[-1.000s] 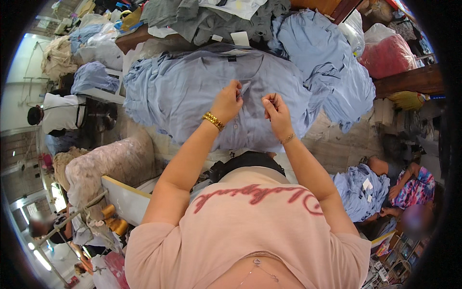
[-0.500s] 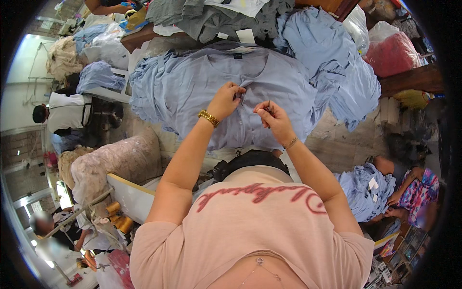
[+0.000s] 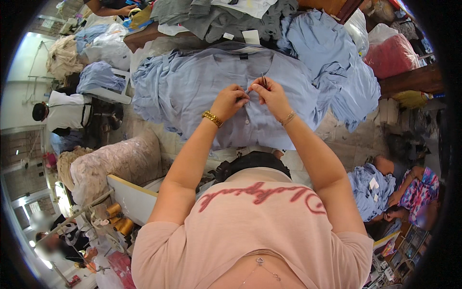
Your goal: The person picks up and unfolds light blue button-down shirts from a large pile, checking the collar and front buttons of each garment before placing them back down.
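Observation:
A light blue buttoned shirt (image 3: 192,91) lies spread out in front of me, collar at the far side, its button front running towards me. My left hand (image 3: 231,100) is closed in a pinch on the shirt's button edge, a little below the neckline. Right beside it, my right hand (image 3: 272,97) is closed around small dark thread snips (image 3: 263,81), whose pointed end sticks up past the fingers. The right fingertips are close to the left ones at the same edge. What lies between the fingertips is too small to make out.
More blue garments (image 3: 332,62) are heaped at the right, and grey garments (image 3: 216,19) lie beyond the shirt. A large wrapped bundle (image 3: 120,159) stands at the left. A person in a white top (image 3: 70,110) is at far left; another, in patterned clothes (image 3: 421,190), sits at right.
My right hand has moved left and away from me, and now meets the left hand at the shirt's button edge. The left hand has shifted slightly right and stays pinched.

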The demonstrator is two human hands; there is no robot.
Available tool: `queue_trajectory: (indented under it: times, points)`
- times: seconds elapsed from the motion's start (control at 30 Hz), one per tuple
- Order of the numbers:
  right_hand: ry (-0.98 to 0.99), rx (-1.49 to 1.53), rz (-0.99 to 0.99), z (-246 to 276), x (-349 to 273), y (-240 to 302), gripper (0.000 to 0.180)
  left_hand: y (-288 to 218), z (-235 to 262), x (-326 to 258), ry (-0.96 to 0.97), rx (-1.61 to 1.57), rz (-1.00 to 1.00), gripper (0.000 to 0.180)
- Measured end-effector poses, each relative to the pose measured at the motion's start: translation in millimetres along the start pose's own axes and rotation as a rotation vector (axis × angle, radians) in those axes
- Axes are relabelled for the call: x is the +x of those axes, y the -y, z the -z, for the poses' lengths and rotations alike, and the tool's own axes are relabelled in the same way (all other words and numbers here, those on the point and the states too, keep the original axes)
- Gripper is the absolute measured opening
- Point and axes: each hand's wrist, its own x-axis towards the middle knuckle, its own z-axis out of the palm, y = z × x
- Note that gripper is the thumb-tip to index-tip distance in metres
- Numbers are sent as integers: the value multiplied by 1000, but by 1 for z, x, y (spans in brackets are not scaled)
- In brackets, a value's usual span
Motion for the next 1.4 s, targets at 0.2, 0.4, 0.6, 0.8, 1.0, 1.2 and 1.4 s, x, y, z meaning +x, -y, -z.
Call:
queue_trajectory:
  times: [0.2, 0.4, 0.6, 0.8, 1.0, 1.2, 1.4]
  points:
    - [-130, -741, 210, 21, -6, -18, 27, 4, -2, -1, -40, -93, 121, 11]
    - [9, -1148, 165, 12, -24, -31, 29, 10, -3, -2, -68, -34, 83, 14]
    - [-18, -1221, 252, 4, -15, -32, 24, 8, -3, 0, -66, -8, 79, 14]
    - [-5, -1264, 301, -1, -7, -31, 22, 15, -5, -2, -91, -36, 49, 15]
    - [25, -1306, 238, -2, -5, -26, 22, 11, -3, -1, -78, -21, 50, 15]
    - [26, -1291, 227, -3, -6, -26, 23, 10, -1, -1, -61, -29, 59, 15]
    - [32, -1292, 225, -3, -6, -24, 23, 11, -2, 0, -55, -37, 76, 15]
